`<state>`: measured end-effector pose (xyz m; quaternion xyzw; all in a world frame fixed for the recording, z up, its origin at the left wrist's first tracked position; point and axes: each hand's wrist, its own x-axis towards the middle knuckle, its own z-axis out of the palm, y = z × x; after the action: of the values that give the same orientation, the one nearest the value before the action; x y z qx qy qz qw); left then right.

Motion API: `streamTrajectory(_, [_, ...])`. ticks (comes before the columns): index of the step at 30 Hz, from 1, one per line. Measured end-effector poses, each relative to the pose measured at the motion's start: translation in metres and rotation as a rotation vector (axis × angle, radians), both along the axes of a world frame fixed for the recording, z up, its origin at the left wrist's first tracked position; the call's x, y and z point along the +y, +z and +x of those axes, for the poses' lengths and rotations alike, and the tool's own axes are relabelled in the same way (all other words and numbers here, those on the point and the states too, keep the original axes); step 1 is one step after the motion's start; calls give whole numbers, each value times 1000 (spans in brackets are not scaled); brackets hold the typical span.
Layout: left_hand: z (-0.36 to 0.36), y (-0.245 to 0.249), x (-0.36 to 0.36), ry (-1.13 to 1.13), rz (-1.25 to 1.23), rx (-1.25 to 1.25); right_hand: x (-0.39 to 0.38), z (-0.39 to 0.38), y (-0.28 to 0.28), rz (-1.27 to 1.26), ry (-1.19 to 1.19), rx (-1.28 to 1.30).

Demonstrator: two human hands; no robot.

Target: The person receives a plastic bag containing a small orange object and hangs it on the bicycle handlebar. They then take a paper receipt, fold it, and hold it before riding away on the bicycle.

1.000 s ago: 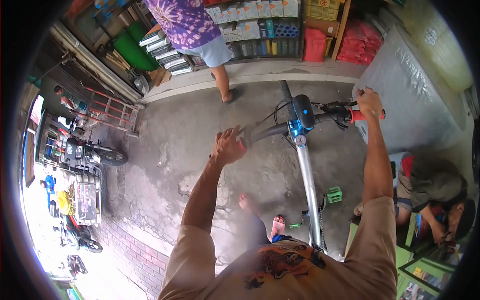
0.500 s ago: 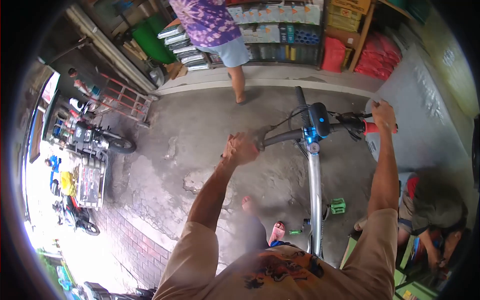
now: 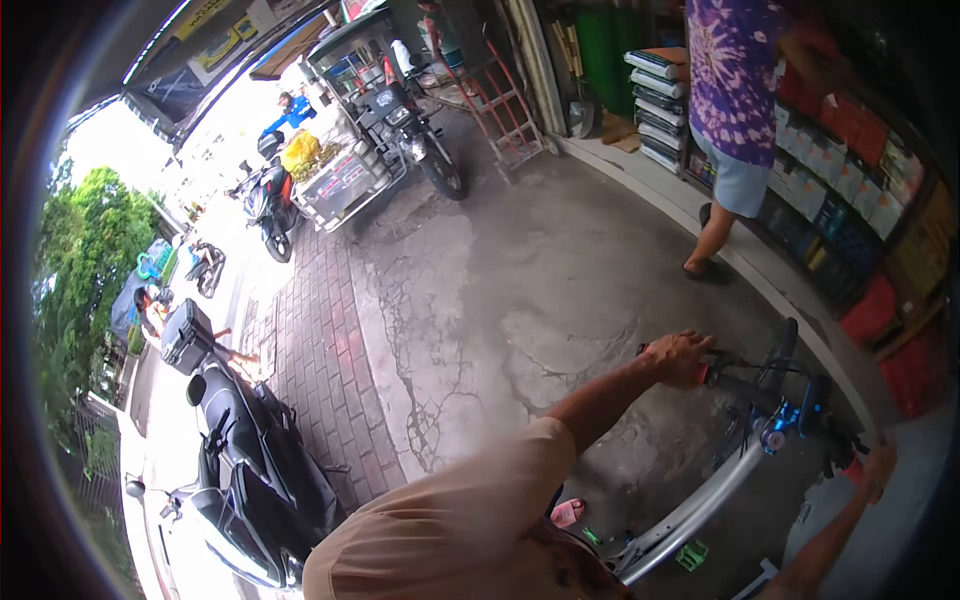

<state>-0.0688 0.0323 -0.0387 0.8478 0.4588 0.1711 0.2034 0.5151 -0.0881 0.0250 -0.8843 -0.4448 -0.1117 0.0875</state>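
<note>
A bicycle with a silver frame (image 3: 695,508) and a blue stem (image 3: 776,430) stands at the lower right. My left hand (image 3: 680,359) is closed round the left end of the handlebar (image 3: 742,390). At the right end, my right hand (image 3: 878,468) rests closed on the red grip (image 3: 853,472). A green pedal (image 3: 691,556) shows beside the frame. One foot in a pink sandal (image 3: 567,513) is on the floor left of the bicycle.
A person in a purple shirt (image 3: 732,85) stands at the shop shelves (image 3: 835,180). Parked are a black scooter (image 3: 262,465), a motorcycle with sidecar (image 3: 345,185) and another motorcycle (image 3: 268,205). A red hand truck (image 3: 512,125) leans by the wall.
The view has swung left towards the street, so the bicycle and both hands now appear lower and further right. The black scooter has come into fuller view. Both hands stay on the handlebar.
</note>
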Motion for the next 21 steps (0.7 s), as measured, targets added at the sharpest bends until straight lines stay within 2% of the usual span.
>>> streamTrajectory(2, [8,-19,1,20,6,-33,4,51,-36,-5,141,-116])
streamTrajectory(5, [22,-34,8,9,48,-43,9,49,-23,-103,151,49])
streamTrajectory(8, [14,-38,9,24,83,-54,12,59,-25,22,295,188])
streamTrajectory(12, [-8,0,-4,-33,43,-127,12,55,-16,-68,335,14])
streamTrajectory(14, [5,-41,11,-7,79,-142,10,46,-4,-127,333,-128])
streamTrajectory(16, [40,-139,50,48,157,-227,13,34,7,-158,343,-232])
streamTrajectory(18, [41,-149,51,15,219,-352,14,27,14,-182,353,-325])
streamTrajectory(19, [38,-131,45,20,195,-307,15,26,18,-201,361,-366])
streamTrajectory(21, [5,-44,8,17,104,-174,21,30,21,-209,377,-436])
